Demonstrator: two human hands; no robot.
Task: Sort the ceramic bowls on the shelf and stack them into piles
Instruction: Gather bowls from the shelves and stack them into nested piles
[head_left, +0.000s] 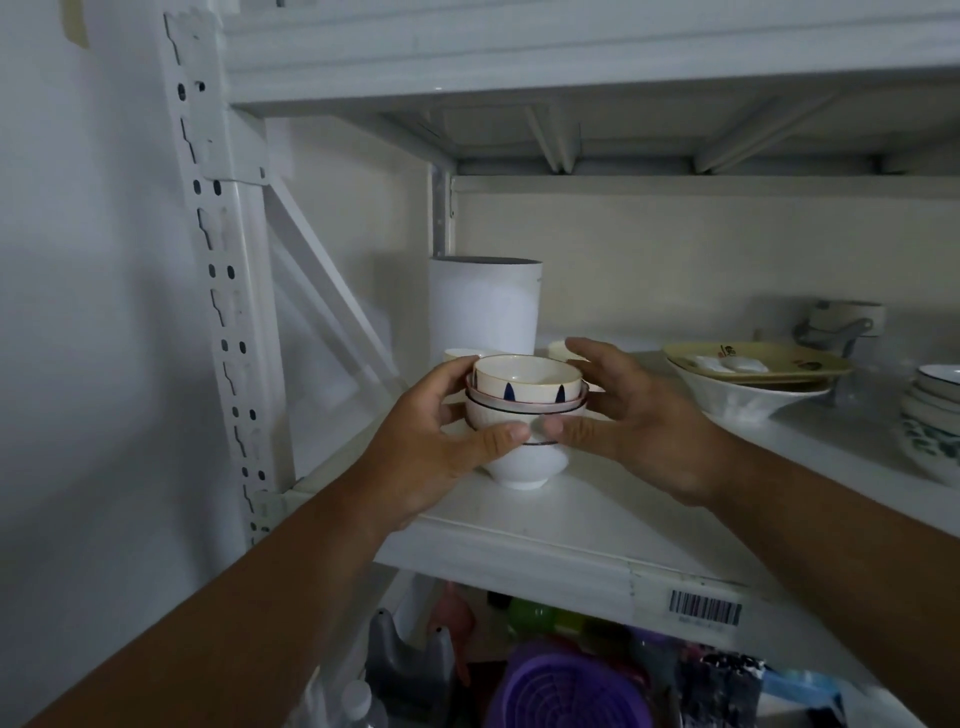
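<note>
A stack of small ceramic bowls (524, 415) stands near the front left of the white metal shelf (571, 519). Its top bowl is a cream ceramic bowl with dark blue pointed marks (527, 382); under it sits a bowl with a pinkish rim, then a white footed bowl with a thin dark line round it (519, 462) at the base.

The left hand (441, 441) grips the stack from the left, thumb across the front and fingers curled round the far side. The right hand (628, 415) is at the right side, thumb tip touching the front of the stack; its fingers reach loosely behind the bowls, and whether they touch cannot be told.

Behind stands a tall white cylindrical container (485, 306). To the right, well apart, a yellow square plate rests on a wide white bowl (748, 397), and more nested bowls (935, 415) sit at the edge.
</note>
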